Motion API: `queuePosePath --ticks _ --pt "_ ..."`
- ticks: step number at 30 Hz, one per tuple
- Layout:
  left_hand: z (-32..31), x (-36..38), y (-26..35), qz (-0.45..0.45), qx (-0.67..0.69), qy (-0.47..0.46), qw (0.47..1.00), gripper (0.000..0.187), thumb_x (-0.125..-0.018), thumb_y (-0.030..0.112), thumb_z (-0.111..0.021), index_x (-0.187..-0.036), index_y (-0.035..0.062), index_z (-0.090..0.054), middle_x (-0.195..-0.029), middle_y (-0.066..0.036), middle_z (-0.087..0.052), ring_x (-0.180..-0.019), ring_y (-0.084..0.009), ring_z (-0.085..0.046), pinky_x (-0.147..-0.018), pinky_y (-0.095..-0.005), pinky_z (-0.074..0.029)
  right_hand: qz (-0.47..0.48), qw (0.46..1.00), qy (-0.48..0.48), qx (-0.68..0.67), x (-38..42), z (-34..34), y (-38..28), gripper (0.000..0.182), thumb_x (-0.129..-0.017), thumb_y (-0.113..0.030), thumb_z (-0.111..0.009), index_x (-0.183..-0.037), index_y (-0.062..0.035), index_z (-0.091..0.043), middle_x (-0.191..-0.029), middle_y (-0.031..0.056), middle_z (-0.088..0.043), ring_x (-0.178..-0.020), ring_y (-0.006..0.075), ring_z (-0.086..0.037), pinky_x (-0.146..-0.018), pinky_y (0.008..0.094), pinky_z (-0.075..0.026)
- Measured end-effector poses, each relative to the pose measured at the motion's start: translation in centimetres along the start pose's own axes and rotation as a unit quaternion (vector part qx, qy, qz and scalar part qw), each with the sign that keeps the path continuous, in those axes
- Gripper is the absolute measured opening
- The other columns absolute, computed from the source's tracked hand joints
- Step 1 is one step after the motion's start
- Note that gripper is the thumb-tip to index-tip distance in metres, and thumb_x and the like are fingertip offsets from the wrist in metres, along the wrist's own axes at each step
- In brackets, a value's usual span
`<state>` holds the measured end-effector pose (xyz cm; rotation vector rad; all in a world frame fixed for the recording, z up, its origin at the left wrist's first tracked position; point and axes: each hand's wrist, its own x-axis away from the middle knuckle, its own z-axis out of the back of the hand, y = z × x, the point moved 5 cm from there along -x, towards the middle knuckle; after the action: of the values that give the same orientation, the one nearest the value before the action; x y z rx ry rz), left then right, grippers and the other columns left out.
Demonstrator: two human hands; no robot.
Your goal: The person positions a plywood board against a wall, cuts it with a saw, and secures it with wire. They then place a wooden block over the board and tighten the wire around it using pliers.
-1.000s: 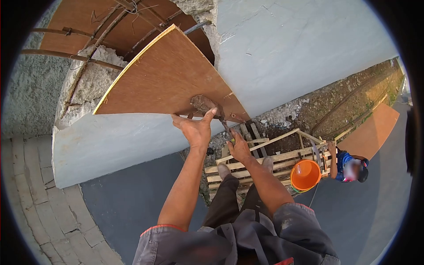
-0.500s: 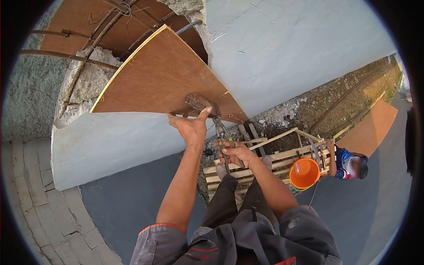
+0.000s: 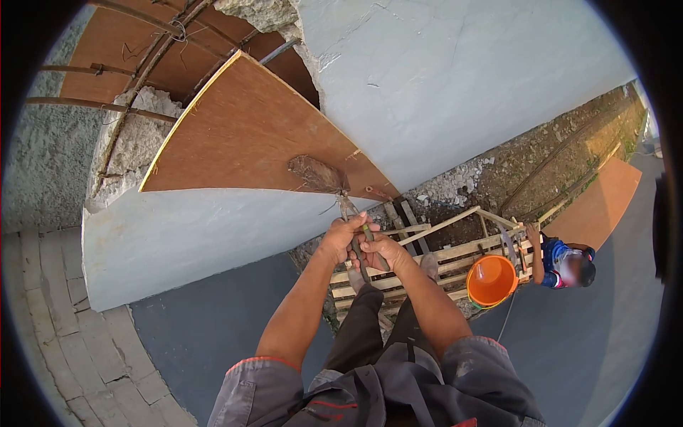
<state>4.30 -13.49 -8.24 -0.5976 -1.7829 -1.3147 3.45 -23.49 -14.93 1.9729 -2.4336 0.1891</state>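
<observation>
Both hands are wrapped round the handles of a pair of pincers (image 3: 346,207). My left hand (image 3: 342,238) closes on one handle and my right hand (image 3: 382,250) on the other. The jaws point up at a rough, weathered piece of wood (image 3: 316,173) that lies against a brown plywood sheet (image 3: 245,132). What the jaws bite on is too small to make out. A thin wire end shows just left of the jaws. The sheet leans over the broken opening in the pale wall.
Steel bars (image 3: 153,67) cross the opening above. My feet are on a slatted wooden platform (image 3: 455,252), with an orange bucket (image 3: 491,280) at its right. A person (image 3: 562,263) stands lower down beside it, one hand on the platform's edge. Another plywood sheet (image 3: 601,199) lies beyond.
My left hand has let go of the plywood's lower edge and moved down onto a pincer handle beside my right hand. The view has shifted slightly.
</observation>
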Motion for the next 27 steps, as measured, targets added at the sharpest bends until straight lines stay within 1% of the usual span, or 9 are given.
queuePosePath --ticks 3,5,6,9,12,16,19,22,27 --pt "-0.4 -1.3 -0.9 -0.01 0.034 0.036 0.999 0.037 -0.093 0.035 -0.067 -0.093 -0.0021 -0.063 -0.085 -0.012 -0.067 -0.059 -0.0184 -0.059 -0.051 -0.034 -0.052 -0.001 0.991 0.104 0.088 1.6 -1.6 -1.4 0.044 -0.086 -0.018 -0.074 -0.122 0.0014 -0.056 -0.098 0.0134 -0.067 -0.087 0.0273 -0.069 -0.08 0.0424 -0.055" --pt "0.2 -2.7 -1.9 -0.07 0.06 0.108 0.99 0.029 -0.096 0.025 -0.063 -0.085 -0.002 -0.062 -0.076 -0.012 -0.066 -0.057 -0.0181 -0.058 -0.052 -0.0329 -0.051 -0.041 0.88 0.234 0.412 2.8 -2.3 -2.3 0.063 -0.079 -0.018 -0.078 -0.131 0.0024 -0.049 -0.106 0.0173 -0.066 -0.098 0.0326 -0.067 -0.087 0.0441 -0.053" --pt "-0.3 -3.5 -2.2 -0.072 0.063 0.107 0.99 0.029 -0.096 0.025 -0.063 -0.085 -0.002 -0.062 -0.076 -0.012 -0.066 -0.057 -0.0181 -0.058 -0.052 -0.0329 -0.051 -0.042 0.878 0.234 0.415 2.7 -2.3 -1.6 0.063 -0.079 -0.018 -0.078 -0.131 0.0024 -0.049 -0.106 0.0173 -0.066 -0.098 0.0326 -0.067 -0.087 0.0441 -0.053" --pt "-0.6 -5.0 -3.0 -0.135 -0.072 0.295 0.943 0.03 -0.095 0.021 -0.062 -0.075 -0.0018 -0.06 -0.063 -0.011 -0.061 -0.06 -0.0202 -0.06 -0.054 -0.0338 -0.048 0.061 0.463 0.456 0.758 2.2 -5.3 -0.5 0.063 -0.08 -0.017 -0.071 -0.131 0.0096 -0.046 -0.115 0.0264 -0.062 -0.113 0.0417 -0.06 -0.095 0.0476 -0.049" --pt "1.4 -7.9 -4.8 -0.136 -0.222 0.342 0.903 0.041 -0.091 0.03 -0.066 -0.085 -0.0096 -0.064 -0.075 -0.021 -0.068 -0.073 -0.0258 -0.067 -0.068 -0.0401 -0.052 0.028 0.531 0.468 0.706 1.7 -3.4 -1.0 0.047 -0.083 -0.016 -0.067 -0.123 0.0071 -0.054 -0.107 0.0259 -0.066 -0.107 0.0406 -0.063 -0.09 0.0468 -0.051" --pt "1.8 -3.4 -2.0 -0.153 -0.259 0.253 0.919 0.035 -0.089 0.032 -0.072 -0.089 -0.0029 -0.064 -0.078 -0.012 -0.066 -0.068 -0.0202 -0.063 -0.058 -0.0358 -0.05 0.029 0.65 0.45 0.612 1.0 -0.4 -0.8 0.04 -0.08 -0.016 -0.072 -0.112 0.0035 -0.06 -0.094 0.0239 -0.069 -0.093 0.0396 -0.067 -0.083 0.0469 -0.052" --pt "2.9 -3.1 -1.8 -0.063 -0.086 0.087 0.99 0.044 -0.084 0.037 -0.078 -0.1 -0.0007 -0.063 -0.093 -0.012 -0.068 -0.079 -0.0191 -0.064 -0.064 -0.0365 -0.052 -0.033 0.81 0.359 0.463 0.9 -2.0 -0.5 0.025 -0.078 -0.008 -0.077 -0.095 0.0042 -0.063 -0.074 0.0084 -0.066 -0.067 0.0195 -0.065 -0.065 0.0366 -0.051" --pt "2.3 -1.7 -0.5 -0.028 -0.019 0.032 0.999 0.043 -0.084 0.033 -0.079 -0.103 -0.001 -0.06 -0.092 -0.011 -0.067 -0.079 -0.0197 -0.064 -0.065 -0.0373 -0.054 0.019 0.889 0.305 0.341 0.4 -2.5 0.1 0.014 -0.082 -0.003 -0.073 -0.092 0.0005 -0.064 -0.076 0.0057 -0.066 -0.067 0.0172 -0.064 -0.062 0.0351 -0.05" --pt "0.9 -1.6 -0.3 -0.092 -0.019 0.084 0.992 0.04 -0.083 0.023 -0.08 -0.103 -0.0032 -0.057 -0.09 -0.014 -0.066 -0.076 -0.0222 -0.065 -0.06 -0.0375 -0.056 -0.033 0.896 0.302 0.323 1.4 -2.5 -0.1 0.015 -0.083 -0.004 -0.073 -0.093 -0.0024 -0.063 -0.081 0.0061 -0.066 -0.066 0.0178 -0.065 -0.062 0.0338 -0.052"
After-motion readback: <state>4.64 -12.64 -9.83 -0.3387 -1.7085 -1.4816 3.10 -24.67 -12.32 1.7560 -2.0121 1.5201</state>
